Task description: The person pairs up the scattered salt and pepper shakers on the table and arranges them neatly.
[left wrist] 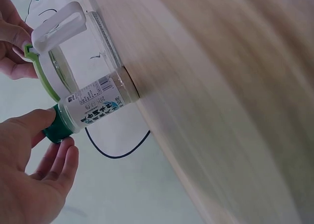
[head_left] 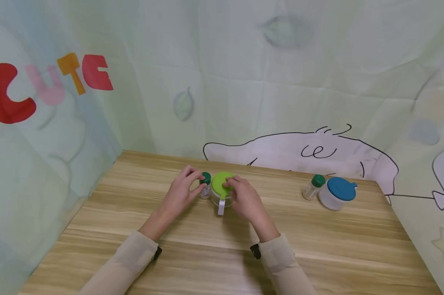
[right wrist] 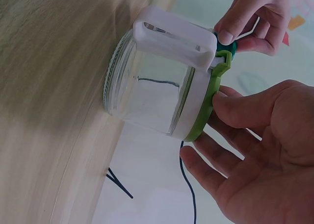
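A small spice bottle with a dark green cap and a printed label [left wrist: 95, 102] stands upright on the table. My left hand [head_left: 180, 189] pinches its cap [left wrist: 58, 126] between thumb and fingers. Close beside it, to the right, is a clear glass jar [right wrist: 149, 87] with a light green lid [head_left: 222, 183] and a white handle [right wrist: 174, 37] facing me. My right hand [head_left: 245, 199] holds the jar by its lid, thumb and fingertips at the lid's edge. Both containers rest on the table.
Farther right on the wooden table [head_left: 192, 254] stand a second green-capped spice bottle [head_left: 313, 188] and a jar with a blue lid [head_left: 340, 189], side by side. A printed cloth backdrop [head_left: 229, 102] rises behind the table and at its sides.
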A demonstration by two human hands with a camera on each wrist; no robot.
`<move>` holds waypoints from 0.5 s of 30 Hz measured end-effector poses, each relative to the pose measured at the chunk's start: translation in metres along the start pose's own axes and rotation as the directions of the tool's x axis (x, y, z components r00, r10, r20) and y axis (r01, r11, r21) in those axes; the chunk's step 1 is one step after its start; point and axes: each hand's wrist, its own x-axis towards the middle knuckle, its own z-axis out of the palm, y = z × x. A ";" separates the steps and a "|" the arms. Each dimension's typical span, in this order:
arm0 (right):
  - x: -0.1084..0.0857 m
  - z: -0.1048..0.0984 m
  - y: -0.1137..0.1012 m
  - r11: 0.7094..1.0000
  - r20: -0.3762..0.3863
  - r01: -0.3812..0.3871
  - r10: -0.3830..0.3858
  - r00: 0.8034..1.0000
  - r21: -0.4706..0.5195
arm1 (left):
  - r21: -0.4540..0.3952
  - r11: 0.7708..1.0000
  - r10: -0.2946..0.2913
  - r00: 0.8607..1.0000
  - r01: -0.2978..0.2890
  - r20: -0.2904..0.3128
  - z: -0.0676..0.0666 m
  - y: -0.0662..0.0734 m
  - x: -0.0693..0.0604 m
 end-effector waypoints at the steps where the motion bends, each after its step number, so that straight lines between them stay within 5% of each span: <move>1: 0.000 0.000 0.000 1.000 0.000 -0.002 0.002 1.000 0.004 | 0.000 1.000 0.000 1.000 0.000 0.000 0.000 0.000 0.000; 15: -0.002 0.000 0.000 0.999 -0.003 0.024 -0.024 1.000 -0.023 | -0.006 0.999 -0.048 0.999 0.048 0.011 0.000 0.003 0.002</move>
